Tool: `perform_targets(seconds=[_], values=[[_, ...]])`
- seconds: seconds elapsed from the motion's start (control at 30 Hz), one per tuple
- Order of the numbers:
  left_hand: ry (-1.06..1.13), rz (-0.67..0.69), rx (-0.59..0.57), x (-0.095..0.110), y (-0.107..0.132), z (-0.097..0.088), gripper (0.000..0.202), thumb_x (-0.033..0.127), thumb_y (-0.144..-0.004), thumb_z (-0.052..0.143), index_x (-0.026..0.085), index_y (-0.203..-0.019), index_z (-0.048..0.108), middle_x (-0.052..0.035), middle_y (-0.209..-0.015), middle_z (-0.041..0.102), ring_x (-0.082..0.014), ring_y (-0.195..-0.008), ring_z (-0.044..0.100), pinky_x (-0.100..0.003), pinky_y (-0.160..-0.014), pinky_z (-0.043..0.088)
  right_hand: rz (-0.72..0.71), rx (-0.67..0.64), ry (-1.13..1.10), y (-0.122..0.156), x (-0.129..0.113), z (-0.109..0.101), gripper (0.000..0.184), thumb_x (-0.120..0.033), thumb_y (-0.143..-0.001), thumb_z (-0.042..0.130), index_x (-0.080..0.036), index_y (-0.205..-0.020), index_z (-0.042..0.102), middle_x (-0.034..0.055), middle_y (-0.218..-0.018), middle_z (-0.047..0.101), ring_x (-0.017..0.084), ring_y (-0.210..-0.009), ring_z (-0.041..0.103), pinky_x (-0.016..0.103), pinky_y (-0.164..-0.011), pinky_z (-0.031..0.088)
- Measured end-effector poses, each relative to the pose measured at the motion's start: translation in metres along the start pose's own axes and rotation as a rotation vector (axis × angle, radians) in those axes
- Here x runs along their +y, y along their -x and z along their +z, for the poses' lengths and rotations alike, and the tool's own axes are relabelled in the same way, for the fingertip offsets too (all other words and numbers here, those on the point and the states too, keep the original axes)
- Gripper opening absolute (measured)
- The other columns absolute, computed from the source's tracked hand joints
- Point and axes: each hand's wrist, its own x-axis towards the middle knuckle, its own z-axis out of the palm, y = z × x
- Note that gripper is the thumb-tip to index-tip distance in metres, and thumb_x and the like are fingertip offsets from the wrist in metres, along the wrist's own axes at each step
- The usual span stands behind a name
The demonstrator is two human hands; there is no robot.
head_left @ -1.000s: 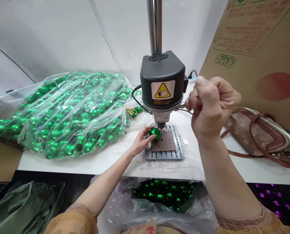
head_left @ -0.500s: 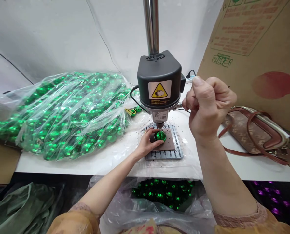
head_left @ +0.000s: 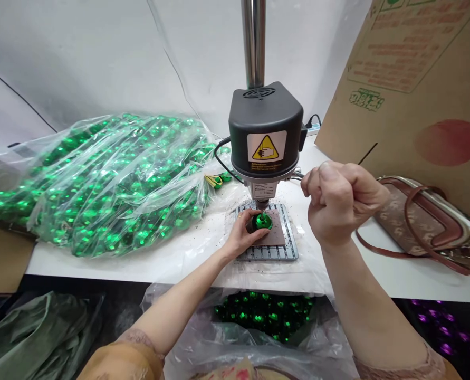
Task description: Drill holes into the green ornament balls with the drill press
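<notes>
A small bench drill press (head_left: 265, 134) with a black head stands on the white table (head_left: 171, 258). My left hand (head_left: 240, 236) pinches a shiny green ball (head_left: 261, 221) on the brown pad of the drill's base plate (head_left: 288, 248), right under the bit. My right hand (head_left: 339, 200) is a closed fist around the drill's thin feed lever (head_left: 298, 176) at the right of the head. The lever itself is mostly hidden inside the fist.
A big clear bag of green balls (head_left: 108, 184) lies left of the drill. Below the table edge another open bag (head_left: 264, 316) holds green balls. A brown handbag (head_left: 420, 221) and a large cardboard box (head_left: 424, 89) stand at the right. Dark drill chips litter the table.
My right fist has come down with the lever, from beside the drill head's label to below it. My left hand shifted the green ball rightward to under the bit.
</notes>
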Motion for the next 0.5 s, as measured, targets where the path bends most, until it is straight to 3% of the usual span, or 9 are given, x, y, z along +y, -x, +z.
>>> perform_targets(seconds=[0.5], values=[[0.013,0.007,0.0,-0.002,0.002,0.001,0.051,0.039,-0.077,0.083,0.024,-0.12,0.061,-0.0092,-0.124,0.063,-0.029,-0.121,0.057,-0.046,-0.108,0.042,-0.156,-0.022,0.005,0.018,0.013,-0.01,0.047,-0.013,-0.082,0.059,-0.017,-0.053,0.021,-0.0068,-0.048,0.025,0.002,-0.041,0.026,0.023,-0.042,0.024]])
